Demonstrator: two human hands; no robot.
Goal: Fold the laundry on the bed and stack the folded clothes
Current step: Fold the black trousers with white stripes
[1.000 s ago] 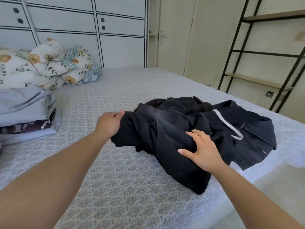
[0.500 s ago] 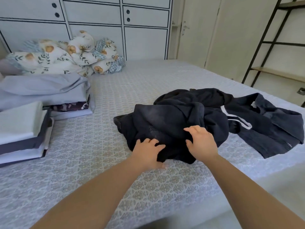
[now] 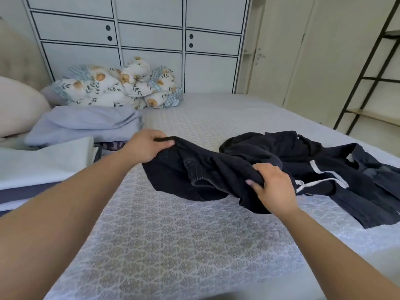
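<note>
Two bare forearms reach out over the near edge of the bed [image 3: 184,252], which is covered with a grey patterned sheet. The right hand [image 3: 273,188] has its fingers curled round a bunched fold of a dark navy garment [image 3: 207,174], gripping it near the middle of the bed's width. The left hand [image 3: 145,146], a little farther in and toward the left side, pinches another edge of the same garment between thumb and fingers, so the cloth hangs stretched and sagging between the two hands, its lower part resting on the sheet.

To the right, toward the bed's right edge, the rest of the dark laundry [image 3: 320,165] lies crumpled and spread flat (whether it is one piece with the held cloth cannot be told); a white drawstring [image 3: 318,169] lies across it.

At the left edge sits a stack of folded clothes [image 3: 43,169], pale on top with darker layers under it. Just beyond it lies a folded pale lilac piece [image 3: 86,124] over something camouflage-printed. Farther back, at the far left corner, a floral quilt [image 3: 116,87] is heaped, with a beige pillow [image 3: 17,105] beside it. Behind the bed stands a white wardrobe [image 3: 151,40] with black-lined panels, and a black metal shelf [image 3: 372,79] stands off the right side.
</note>
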